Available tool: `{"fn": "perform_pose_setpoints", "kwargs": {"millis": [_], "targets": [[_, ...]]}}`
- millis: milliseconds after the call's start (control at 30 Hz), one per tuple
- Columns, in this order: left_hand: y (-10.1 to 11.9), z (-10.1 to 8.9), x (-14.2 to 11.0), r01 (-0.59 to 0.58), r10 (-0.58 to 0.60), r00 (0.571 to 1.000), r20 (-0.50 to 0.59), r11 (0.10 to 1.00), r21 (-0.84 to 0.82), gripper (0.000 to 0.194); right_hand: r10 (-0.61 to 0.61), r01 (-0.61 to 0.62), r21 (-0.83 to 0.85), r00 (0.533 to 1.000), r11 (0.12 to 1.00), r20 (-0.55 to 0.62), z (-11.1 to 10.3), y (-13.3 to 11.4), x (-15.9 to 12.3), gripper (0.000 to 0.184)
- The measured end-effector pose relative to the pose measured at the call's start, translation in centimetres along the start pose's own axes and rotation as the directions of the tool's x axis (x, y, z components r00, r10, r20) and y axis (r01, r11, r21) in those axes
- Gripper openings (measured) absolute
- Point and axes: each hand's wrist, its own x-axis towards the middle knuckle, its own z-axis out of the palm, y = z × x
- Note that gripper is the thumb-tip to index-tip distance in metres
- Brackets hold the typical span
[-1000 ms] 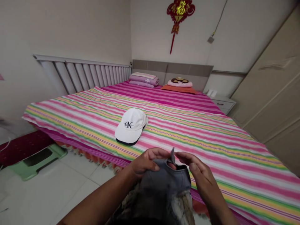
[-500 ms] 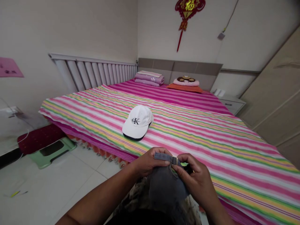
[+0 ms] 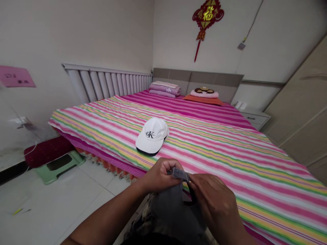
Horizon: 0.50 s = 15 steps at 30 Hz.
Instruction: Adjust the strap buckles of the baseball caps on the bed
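Both hands are closed on a dark grey cap (image 3: pixel 170 204) held low in front of me, with its back strap (image 3: pixel 180 174) uppermost. My left hand (image 3: pixel 163 175) pinches the strap's left end between thumb and fingers. At the strap's small metal buckle (image 3: pixel 187 177), my right hand (image 3: pixel 216 195) grips with its fingertips, and the back of the hand covers part of the cap. Beyond them a white cap (image 3: pixel 154 132) with dark letters on its front lies on the striped bed sheet (image 3: pixel 209 149), its brim toward me, apart from both hands.
Folded bedding (image 3: pixel 165 89) and a pink pillow (image 3: pixel 204 94) lie at the bed's head. A green stool (image 3: pixel 55 170) stands on the tiled floor at left, near a dark red covered thing (image 3: pixel 48 151). A white bedside cabinet (image 3: pixel 255 118) is at the far right.
My right hand has turned so that its back faces up, with the fingers closing at the buckle. The cap's strap has tilted and shifted slightly left. The view has tipped up a little.
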Motion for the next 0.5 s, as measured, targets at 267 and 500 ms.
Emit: {"fn": "perform_pose_setpoints", "kwargs": {"millis": [267, 500], "targets": [[-0.8, -1.1, -1.3, -0.227, 0.268, 0.963, -0.022, 0.856, 0.464, 0.005, -0.067, 0.066, -0.042, 0.998, 0.997, -0.018, 2.3, 0.2, -0.3, 0.017], [-2.2, -1.0, -2.6, -0.266, 0.355, 0.929, -0.104, 0.837, 0.479, 0.008, 0.423, -0.592, 0.611, 0.805, 0.525, 0.417, 5.1, 0.6, -0.5, 0.027]]}}
